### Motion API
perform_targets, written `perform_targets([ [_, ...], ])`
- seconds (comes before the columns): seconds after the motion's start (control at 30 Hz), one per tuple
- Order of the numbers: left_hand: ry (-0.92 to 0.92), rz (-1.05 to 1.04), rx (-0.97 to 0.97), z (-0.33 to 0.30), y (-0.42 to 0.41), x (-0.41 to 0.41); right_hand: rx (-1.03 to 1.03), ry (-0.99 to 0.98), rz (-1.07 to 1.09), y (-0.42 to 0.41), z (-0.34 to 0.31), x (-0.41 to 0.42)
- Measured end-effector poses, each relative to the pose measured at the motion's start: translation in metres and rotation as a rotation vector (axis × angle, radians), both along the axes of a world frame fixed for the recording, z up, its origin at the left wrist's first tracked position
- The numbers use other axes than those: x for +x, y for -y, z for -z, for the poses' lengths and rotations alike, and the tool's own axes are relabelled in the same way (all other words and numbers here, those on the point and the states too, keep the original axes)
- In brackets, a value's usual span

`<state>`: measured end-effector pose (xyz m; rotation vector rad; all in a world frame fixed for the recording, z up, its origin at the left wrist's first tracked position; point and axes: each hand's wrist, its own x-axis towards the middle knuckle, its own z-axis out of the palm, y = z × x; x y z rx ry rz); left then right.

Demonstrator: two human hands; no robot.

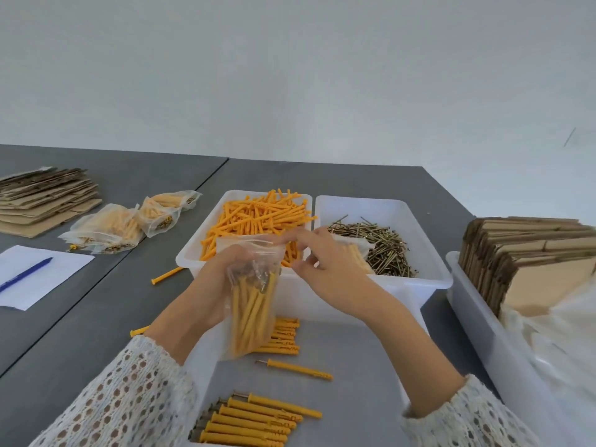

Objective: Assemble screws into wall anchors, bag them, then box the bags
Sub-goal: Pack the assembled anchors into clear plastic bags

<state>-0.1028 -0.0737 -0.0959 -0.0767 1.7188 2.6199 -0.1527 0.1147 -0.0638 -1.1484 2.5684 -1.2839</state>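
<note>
Nearest me, assembled anchors (254,421) lie in rows on the shallow tray (361,375), bare tray floor to their right. Above it my left hand (222,285) grips the filled bag (254,304) upright, while my right hand (325,269) pinches its open top edge. Beyond, touching side by side, sit the anchor bin (193,253) and screw bin (432,262); finished bags (106,230) lie far left.

One head-worn camera looks forward and down, close over the worktop (322,175) (its far edge meets a wall (290,75)).
</note>
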Motion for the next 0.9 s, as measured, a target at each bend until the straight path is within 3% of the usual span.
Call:
perform_targets([
  [0.17,-0.002,0.294,-0.033,-0.023,-0.036,-0.011,-0.215,0.054,0.017,-0.017,-0.002,0.0],
  [0.43,0.07,0.361,-0.168,-0.014,-0.085,-0.049,-0.307,-0.031,0.454,-0.052,0.029,-0.02],
  [0.5,0.08,0.295,-0.258,-0.002,-0.091,-0.054,-0.295,-0.036,0.537,-0.059,0.039,-0.025],
  [0.6,-0.118,0.139,-0.738,0.008,-0.089,-0.049,-0.289,-0.059,0.646,-0.066,0.049,-0.031],
  [0.67,-0.268,0.097,-0.953,0.009,-0.086,-0.044,-0.296,-0.075,0.671,-0.067,0.05,-0.032],
  [0.8,-0.315,-0.051,-1.117,0.009,-0.073,-0.047,-0.276,-0.091,0.694,-0.064,0.051,-0.03],
  [0.9,-0.294,-0.054,-1.084,0.008,-0.065,-0.047,-0.291,-0.061,0.705,-0.064,0.05,-0.03],
])
